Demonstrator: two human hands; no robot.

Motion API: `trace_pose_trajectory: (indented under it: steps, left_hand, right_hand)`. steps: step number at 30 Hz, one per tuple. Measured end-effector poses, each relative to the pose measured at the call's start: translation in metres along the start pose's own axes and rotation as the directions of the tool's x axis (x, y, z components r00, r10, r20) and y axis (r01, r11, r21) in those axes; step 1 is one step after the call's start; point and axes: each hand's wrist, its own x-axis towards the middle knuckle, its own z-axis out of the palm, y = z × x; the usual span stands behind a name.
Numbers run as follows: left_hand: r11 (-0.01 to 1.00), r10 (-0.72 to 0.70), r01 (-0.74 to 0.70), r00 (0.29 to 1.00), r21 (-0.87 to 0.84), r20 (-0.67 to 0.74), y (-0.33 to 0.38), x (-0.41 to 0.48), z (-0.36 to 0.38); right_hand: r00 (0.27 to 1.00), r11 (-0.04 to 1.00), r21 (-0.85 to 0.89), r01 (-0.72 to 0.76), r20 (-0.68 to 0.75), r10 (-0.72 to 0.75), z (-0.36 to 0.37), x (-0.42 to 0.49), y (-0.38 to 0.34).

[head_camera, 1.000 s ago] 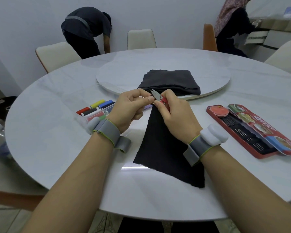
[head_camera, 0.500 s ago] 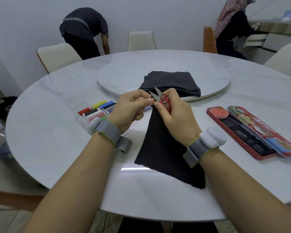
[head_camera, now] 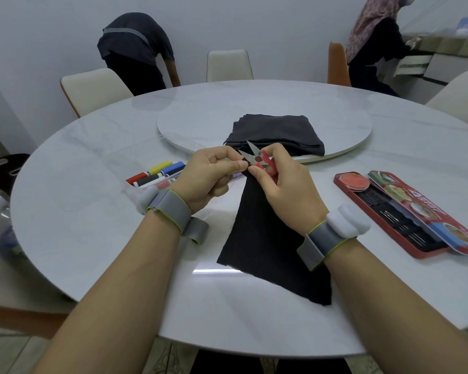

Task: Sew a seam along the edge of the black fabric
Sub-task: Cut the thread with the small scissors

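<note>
Evidently this is a thread-cutting step, not stitching proper: the right hand (head_camera: 287, 190) has its grip closed round a pair of red snips (head_camera: 260, 159), blades parted and pointing up and away, while the left hand (head_camera: 211, 174) pinches something very fine between thumb and forefinger, just touching the snips' lower blade. I take it to be thread, but it is too thin to make out, and I see no needle either.

The black fabric (head_camera: 265, 238) lies flat on the worktop (head_camera: 92, 225), a long strip running from under the hands toward the person, its near end close to the worktop's edge. A folded pile of dark cloth (head_camera: 276, 130) sits beyond on the turntable (head_camera: 200, 122). Thread spools (head_camera: 157, 175) lie just left of the left hand; an open needle case (head_camera: 405, 214) lies well off to the right.

Both wrists are raised off the worktop, forearms converging, the hands meeting above the strip's far end. The right thumb and forefinger reach toward the left hand's pinch while the other fingers curl round the snips.

Whether the seam is finished or only being started I cannot tell; no stitches show on the black. The next move, I judge, calls for holding the thread taut between the blades and squeezing cleanly, keeping the tips clear of cloth and fingers.
</note>
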Motion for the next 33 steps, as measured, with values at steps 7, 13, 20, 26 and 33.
trace_pose_trajectory:
  steps: [7, 13, 20, 26, 33]
  left_hand:
    - [1.0, -0.005, 0.006, 1.0, -0.027, 0.024, 0.0, -0.002, -0.002]
    - [1.0, -0.022, 0.023, 1.0, -0.012, 0.017, -0.002, -0.001, 0.001]
    - [0.998, -0.015, 0.016, 1.0, -0.059, 0.016, -0.003, -0.001, 0.003]
    - [0.996, 0.013, -0.015, 1.0, -0.09, -0.024, -0.001, -0.001, 0.0]
    - [0.994, 0.039, -0.042, 0.999, -0.1, -0.029, 0.0, -0.002, 0.0]
  right_hand:
    - [0.999, 0.999, -0.016, 0.034, 0.033, -0.033, 0.0, -0.002, 0.001]
    - [0.996, 0.995, -0.071, 0.066, 0.057, -0.062, 0.001, -0.001, 0.004]
    - [0.998, 0.999, 0.002, 0.044, -0.037, -0.044, 0.0, -0.002, 0.001]
    - [0.997, 0.992, 0.105, -0.067, -0.023, 0.07, 0.004, -0.003, -0.006]
    - [0.979, 0.959, 0.206, -0.196, 0.103, 0.178, 0.003, -0.004, -0.015]
